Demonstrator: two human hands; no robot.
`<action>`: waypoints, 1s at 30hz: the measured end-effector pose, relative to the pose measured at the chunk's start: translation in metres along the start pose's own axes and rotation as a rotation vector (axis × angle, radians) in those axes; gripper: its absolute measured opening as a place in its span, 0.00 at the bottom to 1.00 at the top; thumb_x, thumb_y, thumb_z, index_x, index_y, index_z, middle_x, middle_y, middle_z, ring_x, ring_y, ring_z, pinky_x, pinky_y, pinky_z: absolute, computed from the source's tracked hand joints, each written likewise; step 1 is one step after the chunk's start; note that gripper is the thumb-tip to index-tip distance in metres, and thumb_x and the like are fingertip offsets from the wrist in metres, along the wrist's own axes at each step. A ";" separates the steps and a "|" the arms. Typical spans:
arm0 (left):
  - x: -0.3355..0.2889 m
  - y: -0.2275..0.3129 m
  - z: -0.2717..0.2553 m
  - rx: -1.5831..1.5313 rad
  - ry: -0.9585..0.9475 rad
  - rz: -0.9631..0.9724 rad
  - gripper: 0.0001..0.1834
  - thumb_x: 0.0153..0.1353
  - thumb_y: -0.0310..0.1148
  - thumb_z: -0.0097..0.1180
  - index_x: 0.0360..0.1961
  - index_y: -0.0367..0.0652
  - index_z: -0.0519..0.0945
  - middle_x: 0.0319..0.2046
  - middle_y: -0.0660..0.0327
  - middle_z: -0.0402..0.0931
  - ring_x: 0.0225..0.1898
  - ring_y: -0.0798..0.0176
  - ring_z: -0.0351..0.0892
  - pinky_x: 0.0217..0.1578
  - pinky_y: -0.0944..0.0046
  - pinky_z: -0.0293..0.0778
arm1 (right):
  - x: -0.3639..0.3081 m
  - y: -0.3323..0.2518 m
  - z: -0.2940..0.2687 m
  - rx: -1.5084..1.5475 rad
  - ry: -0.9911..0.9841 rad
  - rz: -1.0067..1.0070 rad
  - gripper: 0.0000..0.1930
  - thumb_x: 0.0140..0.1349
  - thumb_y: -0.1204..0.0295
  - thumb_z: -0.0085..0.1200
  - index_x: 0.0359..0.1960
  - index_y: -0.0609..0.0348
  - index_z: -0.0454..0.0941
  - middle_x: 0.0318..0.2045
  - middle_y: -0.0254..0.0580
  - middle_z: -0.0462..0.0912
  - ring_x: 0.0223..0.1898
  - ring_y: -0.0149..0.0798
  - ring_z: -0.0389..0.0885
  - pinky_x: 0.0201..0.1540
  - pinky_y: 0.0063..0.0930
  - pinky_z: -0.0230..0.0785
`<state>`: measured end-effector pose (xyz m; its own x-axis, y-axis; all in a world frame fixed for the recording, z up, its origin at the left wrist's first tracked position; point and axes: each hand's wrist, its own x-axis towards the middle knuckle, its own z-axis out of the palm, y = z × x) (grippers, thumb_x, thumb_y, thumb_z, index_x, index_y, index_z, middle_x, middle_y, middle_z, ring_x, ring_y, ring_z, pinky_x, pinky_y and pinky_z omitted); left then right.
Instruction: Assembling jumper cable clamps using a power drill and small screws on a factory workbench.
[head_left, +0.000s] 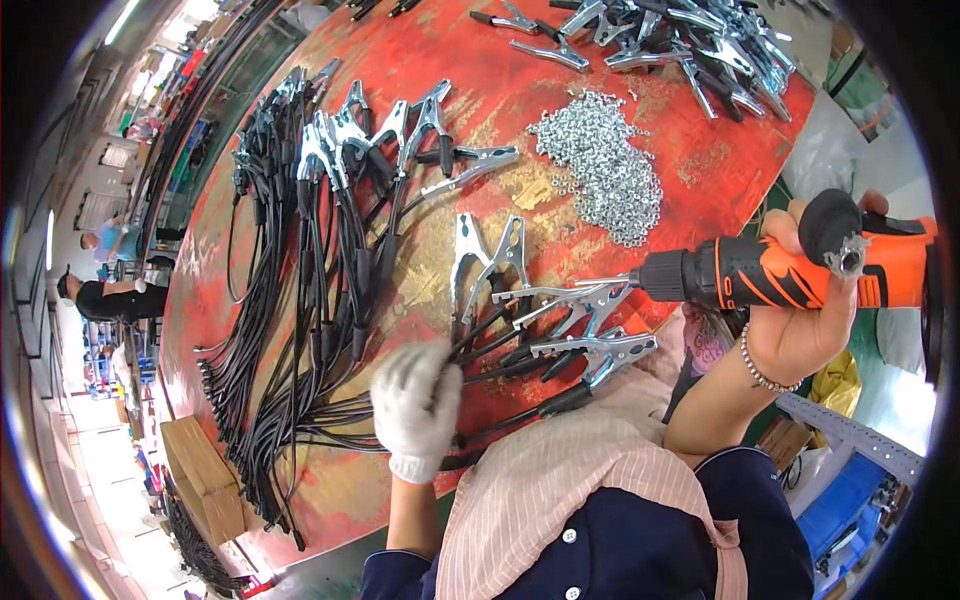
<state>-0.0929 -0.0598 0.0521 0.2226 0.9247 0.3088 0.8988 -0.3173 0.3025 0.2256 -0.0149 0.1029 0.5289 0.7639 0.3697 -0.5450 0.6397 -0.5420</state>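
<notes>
My right hand (800, 320) grips an orange and black power screwdriver (790, 268), its bit tip touching a silver clamp (575, 298) near the table's edge. My left hand (418, 405), in a white glove, rests closed on a bunch of black cables (330, 410) that lead to several metal clamps (590, 352) with black handle sleeves. More finished clamps with cables (340, 150) lie fanned out to the left. A heap of small silver nuts (600, 165) sits further up the worn red table (480, 60).
A pile of bare clamps (680, 40) lies at the table's far end. A cardboard box (205, 480) stands below the table's left edge. Other people (105, 295) work at benches far left. Blue bins (845, 500) sit at lower right.
</notes>
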 end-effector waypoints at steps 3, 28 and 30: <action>0.016 0.032 -0.006 -0.060 -0.117 0.237 0.18 0.46 0.29 0.62 0.42 0.45 0.79 0.42 0.59 0.77 0.46 0.54 0.75 0.49 0.53 0.70 | -0.006 -0.002 0.003 -0.058 0.098 0.003 0.29 0.58 0.75 0.56 0.60 0.56 0.58 0.39 0.36 0.70 0.36 0.31 0.64 0.42 0.26 0.59; 0.021 0.058 0.044 0.336 -0.247 0.361 0.26 0.53 0.32 0.47 0.55 0.36 0.69 0.38 0.58 0.75 0.35 0.61 0.75 0.37 0.62 0.71 | 0.006 0.013 -0.016 0.284 -0.188 0.216 0.30 0.53 0.78 0.59 0.58 0.56 0.59 0.35 0.33 0.65 0.35 0.28 0.63 0.41 0.24 0.60; 0.024 0.057 0.043 0.342 -0.279 0.388 0.26 0.54 0.33 0.46 0.55 0.35 0.69 0.37 0.58 0.75 0.35 0.62 0.75 0.35 0.63 0.71 | 0.008 0.014 -0.015 0.416 -0.230 0.280 0.32 0.52 0.80 0.59 0.58 0.56 0.59 0.34 0.32 0.66 0.34 0.27 0.64 0.39 0.23 0.61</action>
<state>-0.0203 -0.0462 0.0379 0.6090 0.7896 0.0754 0.7922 -0.6007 -0.1076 0.2319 -0.0007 0.0867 0.1969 0.8787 0.4348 -0.8801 0.3538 -0.3165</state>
